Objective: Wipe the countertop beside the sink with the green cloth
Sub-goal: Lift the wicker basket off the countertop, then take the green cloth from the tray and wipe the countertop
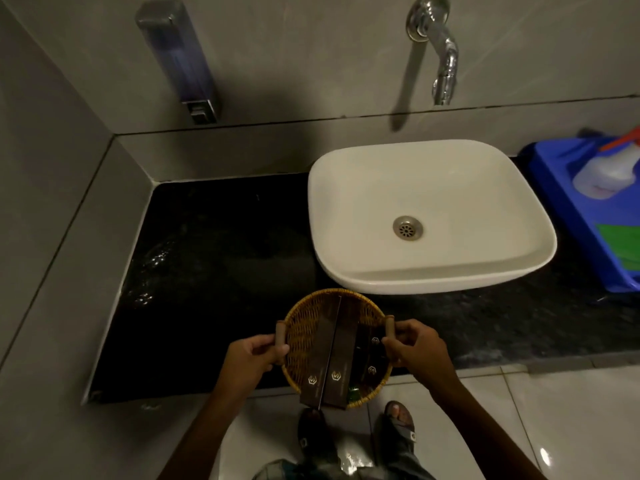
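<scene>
Wicker basket (304, 327) hangs over the countertop (214, 258) front edge, both hands (247, 358) (415, 348) clamped on its handles.

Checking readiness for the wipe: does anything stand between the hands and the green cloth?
Yes. Both hands, left and right, are gripping the handles of the basket at the counter's front edge. The green cloth lies in the blue tray at far right, beyond the sink.
</scene>
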`<state>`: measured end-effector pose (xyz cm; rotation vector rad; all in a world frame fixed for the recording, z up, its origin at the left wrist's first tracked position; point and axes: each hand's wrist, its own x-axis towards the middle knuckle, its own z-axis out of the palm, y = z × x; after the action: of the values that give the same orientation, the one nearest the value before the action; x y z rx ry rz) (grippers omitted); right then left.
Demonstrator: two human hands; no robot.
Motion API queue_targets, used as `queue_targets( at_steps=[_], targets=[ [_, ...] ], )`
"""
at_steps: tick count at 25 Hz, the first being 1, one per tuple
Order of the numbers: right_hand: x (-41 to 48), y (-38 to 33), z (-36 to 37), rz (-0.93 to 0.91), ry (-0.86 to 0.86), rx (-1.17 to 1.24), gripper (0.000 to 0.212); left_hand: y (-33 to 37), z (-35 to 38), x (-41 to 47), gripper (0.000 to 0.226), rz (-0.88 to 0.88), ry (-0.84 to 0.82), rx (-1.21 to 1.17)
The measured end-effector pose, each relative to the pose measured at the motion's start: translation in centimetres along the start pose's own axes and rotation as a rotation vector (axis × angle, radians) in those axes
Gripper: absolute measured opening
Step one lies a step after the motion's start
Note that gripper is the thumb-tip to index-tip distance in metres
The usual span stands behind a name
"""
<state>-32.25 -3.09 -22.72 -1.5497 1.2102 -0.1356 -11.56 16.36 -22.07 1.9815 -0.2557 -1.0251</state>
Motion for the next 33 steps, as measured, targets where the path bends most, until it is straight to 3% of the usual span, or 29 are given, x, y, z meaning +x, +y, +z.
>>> queue_targets(
  at_steps=[4, 7, 10, 12, 14, 17, 20, 23, 26, 29, 33],
  targets=[
    [0.6, 0.6, -1.4, 0.008, -0.038, -0.022, 0.024, -0.1, 1.6, -0.2, 0.024, 0.016, 0.036, 0.125],
    [0.8, 0.8, -1.9, -0.010, -0.078, -0.072, 0.028, 0.6, 1.9, -0.6, 0.023, 0.044, 0.074, 0.366],
    [1.4, 1.2, -3.0, -0.027, -0.106, -0.121, 0.031, 2.5, 2.7, -1.2, 0.041, 0.099, 0.247, 0.657],
    [2.0, 1.6, -4.8, -0.031, -0.107, -0.108, 0.030, 4.9, 4.4, -1.6, 0.046, 0.230, 0.382, 0.674],
    [2.8, 1.9, -7.3, -0.039, -0.114, -0.082, 0.025, 7.9, 7.2, -1.6, 0.044, 0.392, 0.404, 0.626],
    [3.9, 2.2, -12.8, -0.059, -0.059, -0.015, 0.011, 13.1, 12.9, -0.7, 0.040, 0.585, 0.312, 0.559],
    [4.5, 2.4, -18.9, -0.106, 0.075, 0.086, 0.011, 17.9, 19.4, 0.0, 0.034, 0.802, 0.206, 0.593],
    [5.4, 2.8, -25.3, -0.124, 0.201, 0.031, 0.009, 21.5, 26.0, 0.1, 0.028, 0.987, 0.101, 0.635],
    [7.9, 3.9, -34.2, -0.127, 0.414, -0.137, 0.009, 25.5, 34.1, 0.7, 0.024, 1.146, -0.054, 0.714],
    [12.1, 4.8, -43.7, -0.121, 0.573, -0.465, 0.018, 29.4, 43.1, 2.6, 0.026, 1.224, -0.211, 0.844],
    [19.6, 8.1, -52.1, 0.078, 0.409, -0.867, 0.034, 32.1, 53.9, 8.0, 0.029, 1.175, -0.314, 1.154]
  ],
)
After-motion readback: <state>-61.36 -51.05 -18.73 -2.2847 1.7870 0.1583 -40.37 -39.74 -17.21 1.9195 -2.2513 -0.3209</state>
